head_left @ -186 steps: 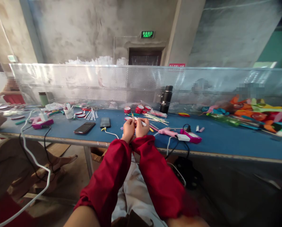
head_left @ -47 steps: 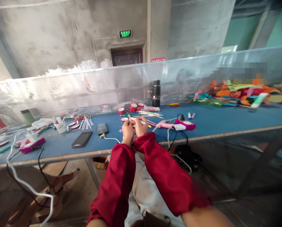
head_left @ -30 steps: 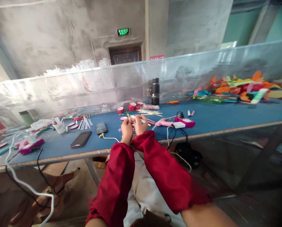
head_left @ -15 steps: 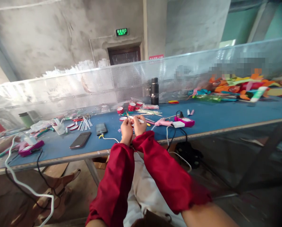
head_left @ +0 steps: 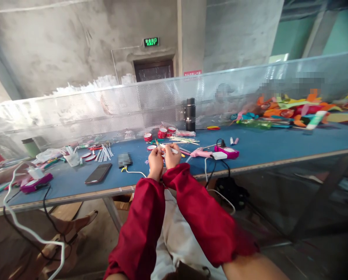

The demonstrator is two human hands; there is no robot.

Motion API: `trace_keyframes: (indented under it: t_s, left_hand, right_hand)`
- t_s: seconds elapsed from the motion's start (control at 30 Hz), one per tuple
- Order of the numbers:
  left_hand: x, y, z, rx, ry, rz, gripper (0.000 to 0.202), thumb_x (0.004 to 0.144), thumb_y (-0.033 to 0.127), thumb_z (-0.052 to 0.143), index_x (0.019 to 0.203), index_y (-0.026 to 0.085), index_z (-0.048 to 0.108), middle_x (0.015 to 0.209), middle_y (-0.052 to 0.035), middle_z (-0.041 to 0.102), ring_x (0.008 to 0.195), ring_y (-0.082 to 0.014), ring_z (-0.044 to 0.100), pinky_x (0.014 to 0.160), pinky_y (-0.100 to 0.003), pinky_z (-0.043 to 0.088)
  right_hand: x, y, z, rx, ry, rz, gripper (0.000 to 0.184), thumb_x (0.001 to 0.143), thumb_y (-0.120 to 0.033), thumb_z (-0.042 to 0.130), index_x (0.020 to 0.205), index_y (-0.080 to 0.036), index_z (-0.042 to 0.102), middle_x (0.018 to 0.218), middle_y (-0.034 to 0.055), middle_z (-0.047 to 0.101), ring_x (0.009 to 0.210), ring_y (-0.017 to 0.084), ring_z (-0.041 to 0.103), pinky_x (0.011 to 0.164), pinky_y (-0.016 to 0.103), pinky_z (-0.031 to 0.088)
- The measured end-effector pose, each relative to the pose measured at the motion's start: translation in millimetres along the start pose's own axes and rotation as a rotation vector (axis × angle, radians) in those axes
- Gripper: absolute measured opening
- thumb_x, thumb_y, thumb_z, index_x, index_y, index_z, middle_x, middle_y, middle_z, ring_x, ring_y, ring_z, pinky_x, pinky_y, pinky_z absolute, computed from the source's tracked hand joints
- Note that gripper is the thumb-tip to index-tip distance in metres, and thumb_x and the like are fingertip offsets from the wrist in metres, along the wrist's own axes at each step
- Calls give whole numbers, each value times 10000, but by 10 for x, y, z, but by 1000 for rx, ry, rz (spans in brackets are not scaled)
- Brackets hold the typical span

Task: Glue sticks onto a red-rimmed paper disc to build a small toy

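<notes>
Both hands meet above the near edge of the blue table point(head_left: 141, 151). My left hand point(head_left: 155, 161) is closed, its fingers pinched on a thin stick-like piece with a tan tip point(head_left: 157, 144) that pokes up past the fingertips. A white pen-like stick point(head_left: 174, 151) lies across my right hand point(head_left: 172, 157), which is closed around it; its left end points toward the left hand's piece. The palms and the lower part of both pieces are hidden. Just beyond the hands are rolls of red-and-white tape point(head_left: 162, 133) and several pale thin sticks point(head_left: 185, 140).
A pink glue gun point(head_left: 200, 153) and a magenta power strip point(head_left: 229, 152) lie to the right. A black flask point(head_left: 190, 114) stands behind. Leftward are a phone point(head_left: 98, 173), a white cup point(head_left: 72, 158) and cables. A perforated metal screen point(head_left: 118, 112) runs along the back. Another person's arm shows far left.
The view has shifted slightly. My hands stay together in nearly the same place, with the same two pieces in them.
</notes>
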State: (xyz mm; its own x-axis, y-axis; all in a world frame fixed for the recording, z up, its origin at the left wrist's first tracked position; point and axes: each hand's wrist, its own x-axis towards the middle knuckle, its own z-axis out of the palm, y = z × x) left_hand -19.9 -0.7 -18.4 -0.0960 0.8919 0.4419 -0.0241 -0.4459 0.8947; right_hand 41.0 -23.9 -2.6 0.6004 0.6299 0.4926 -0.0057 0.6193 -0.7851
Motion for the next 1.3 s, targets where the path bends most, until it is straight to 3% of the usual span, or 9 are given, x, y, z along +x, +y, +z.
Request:
trace_keyframes:
  t_s: [1.3]
  left_hand:
    - [-11, 25, -16, 22, 1, 15, 232, 1011, 366, 645, 955, 143, 676, 889, -20, 684, 754, -139, 649, 707, -306, 577]
  right_hand:
    - [-29, -50, -1, 31, 0, -42, 304, 968, -386, 707, 780, -165, 617, 725, -41, 633, 651, 111, 604, 665, 270, 527]
